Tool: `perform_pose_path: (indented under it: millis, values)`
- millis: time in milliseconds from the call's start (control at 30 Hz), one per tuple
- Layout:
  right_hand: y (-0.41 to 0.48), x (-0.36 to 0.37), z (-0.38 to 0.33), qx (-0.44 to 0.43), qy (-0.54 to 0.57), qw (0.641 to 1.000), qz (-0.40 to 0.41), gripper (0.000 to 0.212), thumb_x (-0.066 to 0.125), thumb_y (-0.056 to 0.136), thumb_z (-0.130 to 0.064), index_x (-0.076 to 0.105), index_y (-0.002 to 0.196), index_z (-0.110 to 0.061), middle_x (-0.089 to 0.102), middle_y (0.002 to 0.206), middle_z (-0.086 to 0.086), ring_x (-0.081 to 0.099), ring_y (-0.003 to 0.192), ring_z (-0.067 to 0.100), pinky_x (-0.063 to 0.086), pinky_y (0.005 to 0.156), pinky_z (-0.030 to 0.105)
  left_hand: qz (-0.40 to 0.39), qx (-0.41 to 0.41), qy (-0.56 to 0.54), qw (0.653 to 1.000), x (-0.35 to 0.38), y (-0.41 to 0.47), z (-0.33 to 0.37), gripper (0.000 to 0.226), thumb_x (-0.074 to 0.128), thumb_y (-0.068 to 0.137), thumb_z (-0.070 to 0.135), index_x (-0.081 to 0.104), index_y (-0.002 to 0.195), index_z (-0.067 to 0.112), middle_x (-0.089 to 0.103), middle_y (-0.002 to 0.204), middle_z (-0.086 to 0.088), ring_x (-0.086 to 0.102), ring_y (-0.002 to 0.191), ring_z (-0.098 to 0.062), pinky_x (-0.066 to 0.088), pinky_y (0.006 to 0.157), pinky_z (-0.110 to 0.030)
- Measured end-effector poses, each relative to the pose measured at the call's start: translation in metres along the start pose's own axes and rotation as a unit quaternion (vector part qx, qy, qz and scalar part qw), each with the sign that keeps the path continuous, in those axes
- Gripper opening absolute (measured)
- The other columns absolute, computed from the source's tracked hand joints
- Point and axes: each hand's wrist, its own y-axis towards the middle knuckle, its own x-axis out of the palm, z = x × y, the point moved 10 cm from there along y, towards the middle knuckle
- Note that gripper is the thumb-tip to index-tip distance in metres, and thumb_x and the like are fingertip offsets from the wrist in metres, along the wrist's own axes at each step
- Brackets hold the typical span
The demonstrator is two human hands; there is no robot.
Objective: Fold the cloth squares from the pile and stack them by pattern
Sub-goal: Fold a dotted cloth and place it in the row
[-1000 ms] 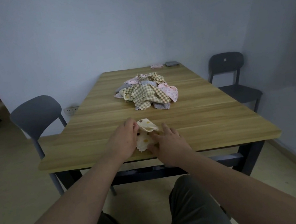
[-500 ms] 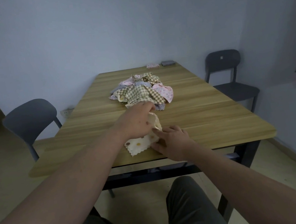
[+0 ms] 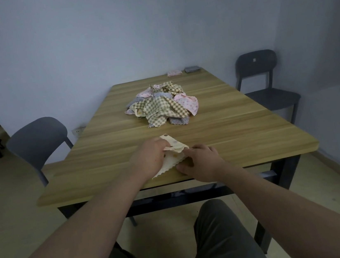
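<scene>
Dotted cloth square (image 3: pixel 170 164) is pinched by left hand (image 3: pixel 147 160) and right hand (image 3: pixel 201 161). One pile (image 3: pixel 162 108), one pink stack (image 3: pixel 174 73) and one grey stack (image 3: pixel 192 69) are laid on the table (image 3: pixel 252 139).

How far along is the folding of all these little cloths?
Early on, it seems. Done: two small folded stacks at the far edge of the table, a pink stack and a grey stack. In hand: a cream dotted cloth, half folded, gripped by the left hand and held at its edge by the right hand. Left: most of the work, the mixed pile mid-table.
</scene>
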Motion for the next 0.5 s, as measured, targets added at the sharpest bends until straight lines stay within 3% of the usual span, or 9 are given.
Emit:
perform_pose_path:
  millis: [167,333,500]
  values:
    - [0.003,0.004,0.002,-0.001,-0.025,1.000,-0.017,0.057,0.037,0.100,-0.063,0.047,0.144,-0.029,0.042,0.152,-0.009,0.025,0.145,0.026,0.020,0.113,0.049,0.031,-0.017,-0.028,0.999,0.010,-0.015,-0.017,0.029,0.058,0.097,0.007,0.069,0.124,0.013,0.063,0.132,-0.004,0.055,0.122,-0.022,0.039,0.100,-0.028]
    - [0.004,0.006,-0.001,-0.006,-0.050,0.999,-0.017,0.061,0.032,0.101,-0.064,0.046,0.147,-0.028,0.033,0.160,-0.011,0.022,0.147,0.025,0.018,0.115,0.049,0.052,0.015,-0.052,0.997,0.011,-0.028,-0.011,0.024,0.065,0.092,0.005,0.074,0.115,0.009,0.070,0.117,-0.008,0.064,0.109,-0.025,0.046,0.094,-0.031]
    - [0.003,0.006,-0.001,-0.009,-0.055,0.998,-0.017,0.061,0.031,0.101,-0.064,0.042,0.150,-0.029,0.029,0.162,-0.011,0.021,0.148,0.025,0.017,0.116,0.049,0.070,0.016,-0.057,0.996,0.009,-0.037,-0.010,0.024,0.064,0.096,0.020,0.073,0.118,0.017,0.070,0.119,0.001,0.064,0.109,-0.017,0.052,0.092,-0.035]
